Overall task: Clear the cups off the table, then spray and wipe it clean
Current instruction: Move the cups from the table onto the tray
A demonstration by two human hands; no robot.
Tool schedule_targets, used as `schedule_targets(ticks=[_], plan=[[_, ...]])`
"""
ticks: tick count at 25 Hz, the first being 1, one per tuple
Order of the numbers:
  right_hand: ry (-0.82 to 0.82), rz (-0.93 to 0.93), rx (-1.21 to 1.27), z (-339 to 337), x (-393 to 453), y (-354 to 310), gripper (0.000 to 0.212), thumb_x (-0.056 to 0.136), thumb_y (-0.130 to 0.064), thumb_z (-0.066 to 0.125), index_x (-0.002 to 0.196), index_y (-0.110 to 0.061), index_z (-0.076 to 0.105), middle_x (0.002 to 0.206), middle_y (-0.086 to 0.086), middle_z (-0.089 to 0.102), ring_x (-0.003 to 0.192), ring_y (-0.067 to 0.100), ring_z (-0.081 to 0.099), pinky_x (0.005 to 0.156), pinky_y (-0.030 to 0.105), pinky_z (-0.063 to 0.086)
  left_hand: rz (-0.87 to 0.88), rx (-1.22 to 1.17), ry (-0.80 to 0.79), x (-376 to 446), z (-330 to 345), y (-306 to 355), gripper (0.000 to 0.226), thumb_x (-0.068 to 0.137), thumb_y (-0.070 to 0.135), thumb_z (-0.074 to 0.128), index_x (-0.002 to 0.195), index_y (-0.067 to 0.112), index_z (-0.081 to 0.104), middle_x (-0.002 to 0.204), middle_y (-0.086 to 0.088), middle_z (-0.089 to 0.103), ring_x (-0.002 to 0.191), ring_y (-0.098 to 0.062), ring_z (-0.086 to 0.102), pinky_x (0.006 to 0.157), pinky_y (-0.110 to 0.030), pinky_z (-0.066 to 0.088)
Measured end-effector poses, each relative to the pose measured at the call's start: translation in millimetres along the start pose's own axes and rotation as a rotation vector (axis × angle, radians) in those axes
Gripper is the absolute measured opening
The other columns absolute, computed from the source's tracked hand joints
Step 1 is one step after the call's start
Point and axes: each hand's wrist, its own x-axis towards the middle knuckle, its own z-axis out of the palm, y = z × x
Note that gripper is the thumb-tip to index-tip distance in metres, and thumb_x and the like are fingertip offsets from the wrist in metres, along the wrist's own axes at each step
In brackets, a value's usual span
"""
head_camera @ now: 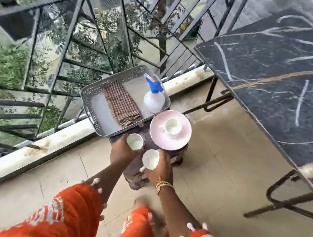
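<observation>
My left hand (121, 150) grips a small white cup (134, 141) just in front of the grey tray. A second white cup (151, 159), handle pointing down-left, is held in my right hand (160, 170), which wears gold bangles. Both cups hover over a low dark stool (136, 166). A third white cup (172, 126) stands on a pink plate (158, 132) on the stool. The grey perforated tray (92, 107) holds a folded checked cloth (121, 104) and a white spray bottle (154, 97) with a blue nozzle. The black marble table (285, 78) is at the right.
A metal railing (67, 36) with trees behind runs along the left and back. A pale ledge (31, 151) lines its base. The table's dark metal legs (276, 202) stand on the beige tiled floor. My orange clothing fills the bottom of the view.
</observation>
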Motion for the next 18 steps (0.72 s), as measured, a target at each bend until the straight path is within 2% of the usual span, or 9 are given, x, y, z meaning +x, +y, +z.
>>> schedule_targets(ticks=[3, 6, 10, 13, 15, 18], plan=[[0.064, 0.049, 0.025, 30.1, 11.7, 5.2, 0.071, 0.055, -0.03, 0.083, 0.116, -0.023, 0.048, 0.121, 0.002, 0.053, 0.108, 0.025, 0.057, 0.083, 0.037, 0.051, -0.008, -0.025, 0.007, 20.4, 23.5, -5.9, 0.065, 0.056, 0.05, 0.083, 0.111, 0.023, 0.06, 0.102, -0.004, 0.07, 0.1, -0.027, 0.064, 0.078, -0.033, 0.051], [0.082, 0.072, 0.042, 41.9, 16.5, 9.1, 0.082, 0.058, -0.027, 0.082, 0.129, -0.031, 0.04, 0.129, 0.0, 0.052, 0.115, 0.025, 0.055, 0.087, 0.039, 0.052, -0.008, -0.056, 0.022, 28.3, 34.2, -7.1, 0.061, 0.059, 0.046, 0.083, 0.109, 0.021, 0.06, 0.104, -0.004, 0.069, 0.101, -0.026, 0.064, 0.078, -0.031, 0.048], [0.063, 0.053, 0.028, 46.0, 26.4, 13.4, 0.084, 0.066, -0.021, 0.081, 0.137, -0.021, 0.037, 0.135, 0.004, 0.05, 0.12, 0.026, 0.053, 0.093, 0.036, 0.05, 0.006, -0.052, 0.004, 42.6, 40.2, -7.1, 0.071, 0.059, 0.047, 0.082, 0.119, 0.023, 0.053, 0.113, -0.004, 0.066, 0.107, -0.026, 0.06, 0.084, -0.035, 0.049], [-0.007, 0.178, -0.001, 43.8, 25.8, 14.3, 0.086, 0.07, -0.015, 0.08, 0.141, -0.006, 0.032, 0.137, 0.013, 0.047, 0.125, 0.03, 0.049, 0.1, 0.033, 0.042, 0.025, -0.033, -0.029, 39.5, 40.9, -4.8, 0.081, 0.064, 0.038, 0.083, 0.131, 0.019, 0.042, 0.125, -0.008, 0.057, 0.118, -0.03, 0.051, 0.093, -0.041, 0.045], [-0.07, 0.275, -0.042, 36.3, 25.0, 13.2, 0.077, 0.074, -0.011, 0.074, 0.138, -0.001, 0.032, 0.138, 0.016, 0.044, 0.127, 0.031, 0.047, 0.102, 0.032, 0.041, 0.042, 0.04, 0.007, 28.7, 36.4, -0.2, 0.078, 0.071, 0.035, 0.079, 0.133, 0.014, 0.039, 0.128, -0.011, 0.052, 0.121, -0.033, 0.048, 0.094, -0.044, 0.044], [-0.147, 0.341, -0.111, -5.8, 16.7, 2.1, 0.048, 0.093, -0.009, 0.053, 0.136, 0.001, 0.035, 0.14, 0.016, 0.043, 0.129, 0.03, 0.045, 0.103, 0.026, 0.038, 0.149, 0.233, 0.067, -4.1, 19.1, 21.2, 0.055, 0.083, 0.034, 0.066, 0.127, 0.011, 0.042, 0.124, -0.012, 0.05, 0.119, -0.034, 0.048, 0.091, -0.047, 0.045]])
